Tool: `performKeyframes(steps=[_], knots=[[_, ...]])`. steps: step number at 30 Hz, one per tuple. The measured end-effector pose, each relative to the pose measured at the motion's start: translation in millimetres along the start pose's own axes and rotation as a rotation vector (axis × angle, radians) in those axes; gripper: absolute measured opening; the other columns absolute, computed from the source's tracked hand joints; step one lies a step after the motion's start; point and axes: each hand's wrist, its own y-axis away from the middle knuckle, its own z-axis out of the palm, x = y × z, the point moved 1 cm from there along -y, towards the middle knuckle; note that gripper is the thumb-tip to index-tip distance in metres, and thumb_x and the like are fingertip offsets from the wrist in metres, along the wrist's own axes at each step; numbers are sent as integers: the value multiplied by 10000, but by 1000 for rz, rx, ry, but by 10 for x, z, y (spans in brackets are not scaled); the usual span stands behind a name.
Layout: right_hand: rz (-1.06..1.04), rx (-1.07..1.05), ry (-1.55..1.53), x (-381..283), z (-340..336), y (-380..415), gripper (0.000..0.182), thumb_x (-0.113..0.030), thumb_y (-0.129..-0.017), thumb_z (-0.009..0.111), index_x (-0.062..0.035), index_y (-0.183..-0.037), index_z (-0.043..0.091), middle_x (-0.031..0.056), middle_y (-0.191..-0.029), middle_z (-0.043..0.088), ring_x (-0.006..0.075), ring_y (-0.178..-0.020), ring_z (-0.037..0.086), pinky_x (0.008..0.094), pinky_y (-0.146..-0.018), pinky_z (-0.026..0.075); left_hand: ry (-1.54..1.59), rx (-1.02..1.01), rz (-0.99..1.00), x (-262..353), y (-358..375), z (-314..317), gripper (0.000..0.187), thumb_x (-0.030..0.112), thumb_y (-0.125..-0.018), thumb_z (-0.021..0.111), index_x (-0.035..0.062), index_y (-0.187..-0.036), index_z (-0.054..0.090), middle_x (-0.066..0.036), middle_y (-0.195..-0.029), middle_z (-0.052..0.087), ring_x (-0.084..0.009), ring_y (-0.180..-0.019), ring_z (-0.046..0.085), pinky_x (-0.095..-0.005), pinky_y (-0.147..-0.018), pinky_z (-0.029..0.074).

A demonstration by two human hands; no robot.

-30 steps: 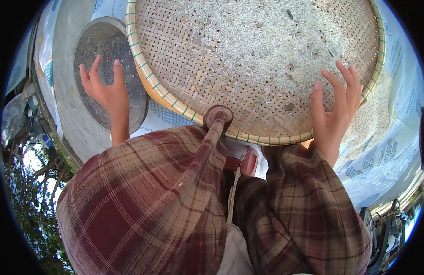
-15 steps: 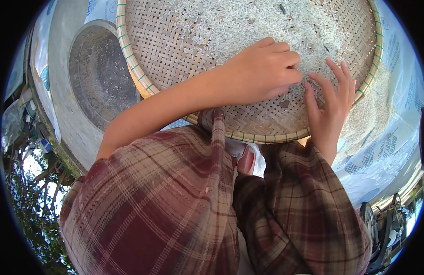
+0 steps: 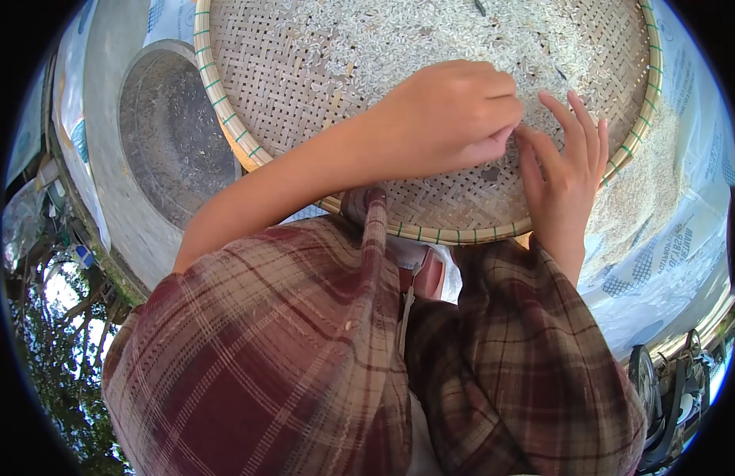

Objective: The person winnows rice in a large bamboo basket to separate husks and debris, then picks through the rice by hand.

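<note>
I read the head view as a clock face centred on the woven bamboo tray. The tray fills the upper part of the view, its green-bound rim running from 9 o'clock round through 6 to 3 o'clock. White rice lies spread over the weave, thickest from 12 to 2 o'clock, thin toward 7 o'clock.

Left hand: it reaches across the body onto the tray, at about 4 o'clock from tray centre. The fingers are curled in, tips pinched together and pressed down among the grains. Whether anything sits inside the pinch I cannot tell.

Right hand: it lies at 4 to 5 o'clock, just inside the rim. The fingers are spread and extended, flat on the weave, gripping nothing. Its thumb stands just beside the left fingertips; contact between them cannot be confirmed.

The rice therefore lies under and at 12 o'clock of both hands. A small dark speck rests on the weave just below the left knuckles, between the two hands.

A round metal basin stands at 9 o'clock, beside the tray and partly under its rim. More spilled grain lies on the printed sheet at 3 o'clock.

Against the frame half a second back: the left hand has kept its place on the tray, the right hand has closed in toward it, and the gap between them is narrower
</note>
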Motion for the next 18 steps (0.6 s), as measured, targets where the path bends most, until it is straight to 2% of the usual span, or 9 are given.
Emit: performKeyframes(steps=[1,3,4,6,9,13,15,18], knots=[[-2,5,8,-4,4,0,121,-79,-706,647,-120,-817,627,3,-1185,528,241,-1213,407,504,-1040,236,2,-1,0,14,5,-85,91,24,-680,647,47,-732,575,-8,-760,563,-147,-729,554,-274,-662,452],[-3,11,13,-7,-1,-1,118,-79,-704,649,-121,-812,624,2,-1185,528,240,-1213,407,503,-1041,236,420,63,-497,6,57,-265,21,25,-784,603,31,-800,589,-28,-820,619,-128,-747,594,-262,-704,482],[-11,2,18,-10,-17,-4,112,-81,-707,650,-123,-807,623,1,-1185,528,237,-1212,408,500,-1042,236,417,62,-497,-25,108,-311,21,25,-784,603,31,-800,589,-28,-820,619,-128,-747,594,-262,-704,482],[-19,-6,23,-17,-20,-4,106,-83,-710,650,-126,-803,621,-1,-1185,528,235,-1211,409,497,-1043,235,555,173,-597,-122,219,-375,58,68,-850,575,19,-879,589,-45,-873,631,-110,-804,601,-247,-760,484],[-22,2,44,-18,-10,1,96,-94,-719,653,-129,-804,623,-2,-1188,527,231,-1213,406,491,-1043,235,719,287,-710,-204,331,-435,79,64,-850,575,16,-913,578,-56,-859,626,-122,-816,606,-248,-771,484],[5,21,31,-8,-7,-2,95,-111,-726,659,-128,-814,628,2,-1202,521,231,-1219,398,480,-1041,240,803,285,-666,-119,282,-365,89,50,-845,575,8,-922,585,-53,-875,623,-117,-832,600,-252,-785,481],[12,17,17,-25,-16,-8,98,-114,-727,660,-126,-819,629,7,-1208,518,233,-1220,397,477,-1039,243,752,182,-688,-105,282,-310,110,43,-843,575,3,-943,596,-50,-894,616,-113,-856,592,-251,-797,477],[-8,25,7,-42,-24,-32,100,-106,-729,658,-118,-823,627,20,-1214,517,242,-1215,404,470,-1034,255,765,145,-738,-73,273,-273,123,45,-839,582,2,-952,607,-44,-910,611,-106,-870,583,-250,-807,472]])
